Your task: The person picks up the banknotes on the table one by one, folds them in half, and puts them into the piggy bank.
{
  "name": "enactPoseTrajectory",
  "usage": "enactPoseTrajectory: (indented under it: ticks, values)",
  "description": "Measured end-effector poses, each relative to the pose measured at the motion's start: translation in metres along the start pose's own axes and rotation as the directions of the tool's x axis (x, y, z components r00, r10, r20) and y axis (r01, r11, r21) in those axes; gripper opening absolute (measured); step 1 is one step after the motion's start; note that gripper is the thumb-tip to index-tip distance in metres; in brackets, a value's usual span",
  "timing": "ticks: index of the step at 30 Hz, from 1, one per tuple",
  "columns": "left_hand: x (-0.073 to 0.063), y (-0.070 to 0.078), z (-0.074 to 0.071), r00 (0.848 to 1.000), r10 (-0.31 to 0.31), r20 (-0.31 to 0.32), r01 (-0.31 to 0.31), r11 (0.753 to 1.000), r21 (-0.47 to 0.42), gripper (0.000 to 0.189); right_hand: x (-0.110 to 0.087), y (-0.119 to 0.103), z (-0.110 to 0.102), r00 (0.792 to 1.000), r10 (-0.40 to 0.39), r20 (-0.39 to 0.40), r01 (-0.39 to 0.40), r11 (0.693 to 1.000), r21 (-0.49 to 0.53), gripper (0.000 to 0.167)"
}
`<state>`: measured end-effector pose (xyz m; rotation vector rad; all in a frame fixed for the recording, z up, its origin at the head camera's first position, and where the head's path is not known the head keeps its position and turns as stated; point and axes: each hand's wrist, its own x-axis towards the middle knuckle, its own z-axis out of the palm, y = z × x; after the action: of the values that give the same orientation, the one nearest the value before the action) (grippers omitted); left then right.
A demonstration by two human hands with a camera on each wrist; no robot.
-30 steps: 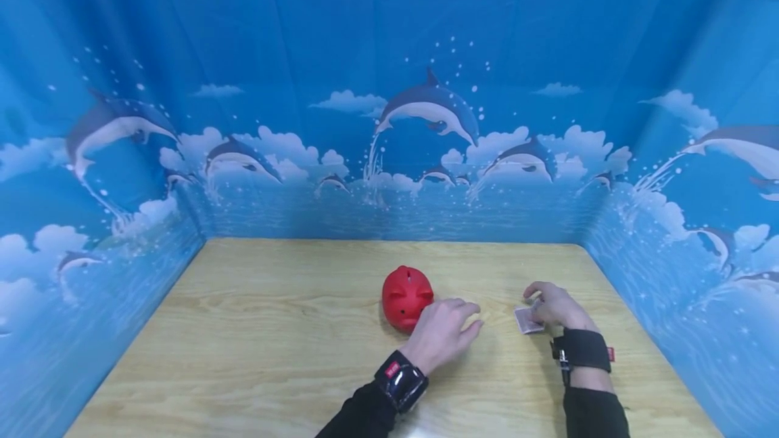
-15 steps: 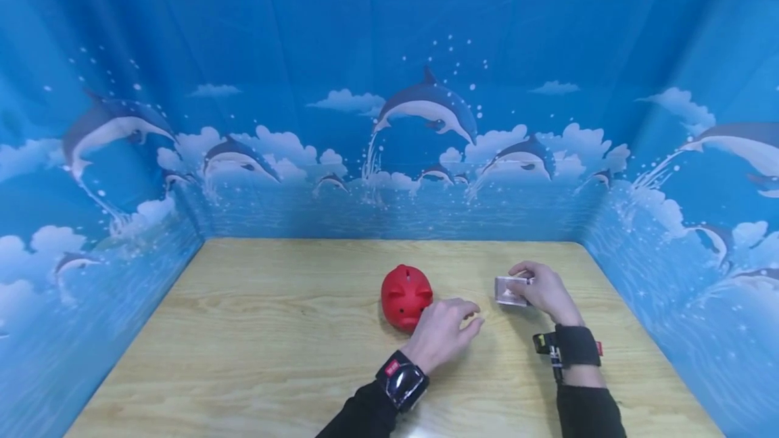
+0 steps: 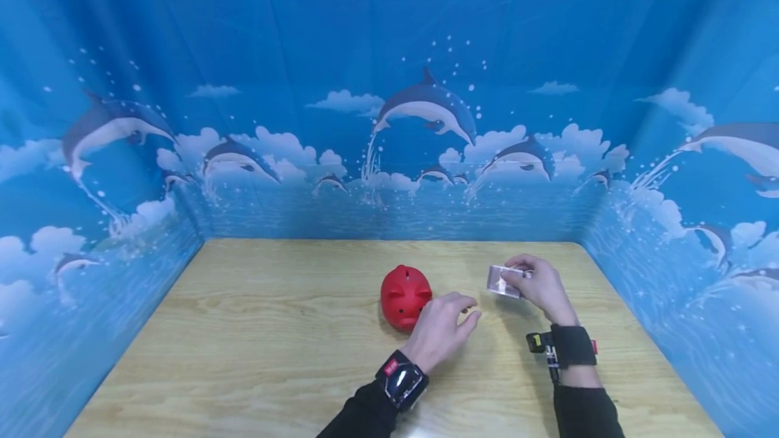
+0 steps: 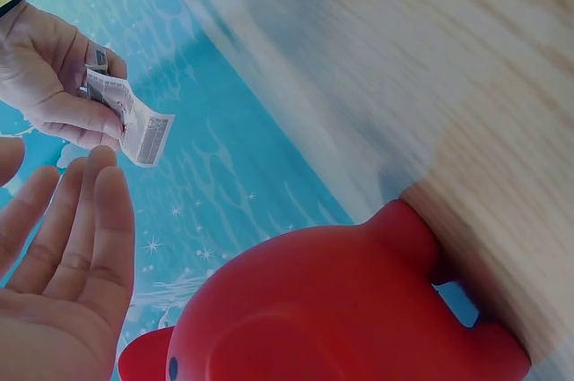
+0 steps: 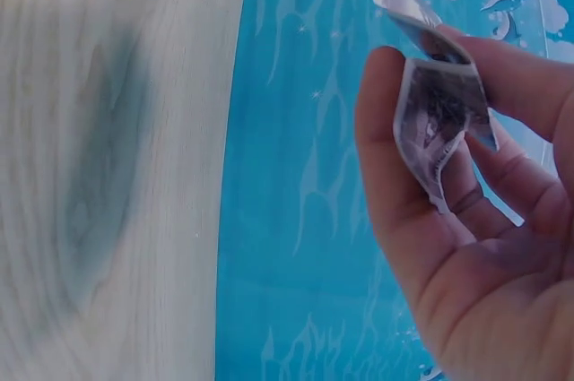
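A red piggy bank (image 3: 404, 295) stands on the table, its coin slot on top and its snout towards me. Beside its right front is my left hand (image 3: 439, 333), fingers relaxed and slightly bent, with nothing in them. In the left wrist view that hand (image 4: 67, 255) lies close to the bank's side; whether they touch I cannot tell. My right hand (image 3: 544, 289) pinches a folded, purplish banknote (image 3: 504, 282) between thumb and fingers, raised above the table. The right wrist view shows the banknote (image 5: 439, 116) creased into several folds, one end sticking out past the fingers.
The wooden table (image 3: 274, 330) is enclosed at the back and both sides by a blue curtain (image 3: 292, 201) printed with dolphins and clouds. Black bands with small cameras are strapped to both wrists (image 3: 402, 380).
The right hand has picked the banknote up from the table and moved it up, a little left and away from me. The left hand and piggy bank have hardly moved.
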<state>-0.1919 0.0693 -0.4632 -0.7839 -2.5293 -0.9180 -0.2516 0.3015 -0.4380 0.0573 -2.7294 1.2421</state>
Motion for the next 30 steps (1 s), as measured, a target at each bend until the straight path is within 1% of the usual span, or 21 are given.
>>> enactPoseTrajectory:
  ticks: [6, 10, 13, 15, 18, 21, 23, 26, 30]
  values:
    - [0.000, 0.001, 0.000, 0.999, 0.008, -0.043, -0.009, 1.000, -0.021, 0.025, -0.001, -0.006, 0.004, 1.000, -0.010, -0.006, 0.010, 1.000, 0.013, 0.036]
    - [0.001, 0.001, -0.001, 0.998, -0.001, -0.060, -0.002, 0.999, -0.036, 0.026, -0.002, -0.012, 0.008, 1.000, -0.021, -0.016, 0.022, 0.998, 0.067, 0.036]
    - [0.001, 0.000, -0.001, 0.996, 0.004, -0.085, -0.007, 0.999, -0.033, 0.027, -0.002, -0.017, 0.013, 0.999, -0.047, -0.027, 0.050, 0.993, 0.112, 0.036]
    - [0.002, -0.001, 0.000, 0.994, 0.020, -0.109, -0.023, 0.999, -0.027, 0.027, -0.002, -0.021, 0.016, 0.997, -0.065, -0.038, 0.069, 0.988, 0.136, 0.035]
    - [0.003, -0.002, 0.001, 0.986, 0.062, -0.154, -0.062, 0.998, 0.001, 0.027, -0.004, -0.029, 0.021, 0.994, -0.085, -0.063, 0.094, 0.982, 0.164, 0.034]
    - [0.004, -0.003, 0.002, 0.974, 0.104, -0.201, -0.100, 0.995, 0.031, 0.029, -0.006, -0.038, 0.027, 0.994, -0.079, -0.071, 0.092, 0.971, 0.220, 0.033]
    - [0.004, -0.003, 0.002, 0.968, 0.116, -0.222, -0.110, 0.993, 0.041, 0.033, -0.007, -0.044, 0.031, 0.996, -0.067, -0.063, 0.082, 0.961, 0.263, 0.033]
    - [0.005, -0.003, 0.002, 0.964, 0.118, -0.239, -0.106, 0.993, 0.059, 0.042, -0.009, -0.052, 0.035, 0.997, -0.064, -0.051, 0.077, 0.946, 0.315, 0.032]
    - [0.005, -0.003, 0.002, 0.965, 0.097, -0.242, -0.082, 0.994, 0.071, 0.046, -0.013, -0.059, 0.038, 0.997, -0.065, -0.029, 0.071, 0.933, 0.354, 0.034]
